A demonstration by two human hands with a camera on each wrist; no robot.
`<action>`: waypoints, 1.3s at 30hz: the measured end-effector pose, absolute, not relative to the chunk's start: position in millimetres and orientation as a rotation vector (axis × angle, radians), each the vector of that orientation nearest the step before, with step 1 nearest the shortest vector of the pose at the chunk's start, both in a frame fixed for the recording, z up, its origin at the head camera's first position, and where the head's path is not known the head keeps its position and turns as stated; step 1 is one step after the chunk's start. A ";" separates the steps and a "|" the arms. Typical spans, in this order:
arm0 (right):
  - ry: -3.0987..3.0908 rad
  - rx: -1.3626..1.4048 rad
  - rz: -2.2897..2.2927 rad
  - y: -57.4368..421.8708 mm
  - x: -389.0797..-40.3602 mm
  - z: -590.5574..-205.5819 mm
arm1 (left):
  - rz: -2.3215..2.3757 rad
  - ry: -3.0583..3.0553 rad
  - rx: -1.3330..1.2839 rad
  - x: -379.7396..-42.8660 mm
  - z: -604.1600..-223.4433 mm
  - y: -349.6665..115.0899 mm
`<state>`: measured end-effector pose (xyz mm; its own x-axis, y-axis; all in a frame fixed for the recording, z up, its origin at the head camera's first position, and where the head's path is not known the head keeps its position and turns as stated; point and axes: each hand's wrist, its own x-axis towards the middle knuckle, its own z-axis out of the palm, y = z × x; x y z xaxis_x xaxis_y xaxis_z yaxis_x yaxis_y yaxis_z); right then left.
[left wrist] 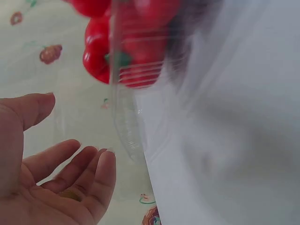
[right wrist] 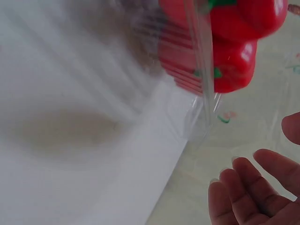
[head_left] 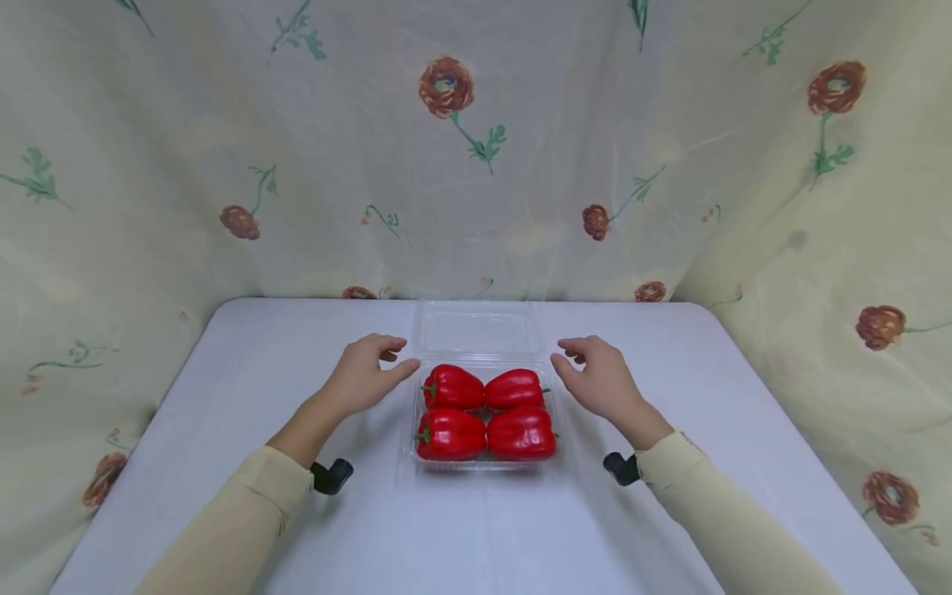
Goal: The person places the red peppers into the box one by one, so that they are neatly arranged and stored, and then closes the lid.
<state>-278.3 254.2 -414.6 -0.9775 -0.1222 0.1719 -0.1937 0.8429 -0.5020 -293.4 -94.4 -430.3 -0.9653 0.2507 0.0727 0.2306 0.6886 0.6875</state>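
A clear plastic clamshell container (head_left: 483, 465) sits on the table with its lid (head_left: 476, 329) laid back, away from me. Inside its base are several red bell peppers (head_left: 451, 435) with green stems, arranged in two rows. On the container's left, my left hand (head_left: 366, 376) hovers with loosely bent fingers and holds nothing. My right hand (head_left: 598, 378) mirrors it on the other side, also holding nothing. In the left wrist view, the left thumb (left wrist: 37, 108) is apart from the container wall. The right fingers (right wrist: 243, 187) likewise stand off from the container in the right wrist view.
A white table (head_left: 297, 330) with rounded far corners bears the container. Behind it and along both sides hangs a pale curtain (head_left: 521, 165) printed with brown-red flowers. Dark wrist mounts (head_left: 332, 477) jut inward from below both sleeves.
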 end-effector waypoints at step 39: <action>-3.089 -0.124 1.199 253.5 -371.1 -447.3 | 1.421 2.578 -0.073 -378.4 -451.5 -73.8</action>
<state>-371.1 253.5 -447.3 -0.9821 0.0069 -0.1881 0.1319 0.7376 -0.6622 -378.4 -73.8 -451.5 -0.9794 0.0512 -0.1952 -0.1377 0.5373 0.8321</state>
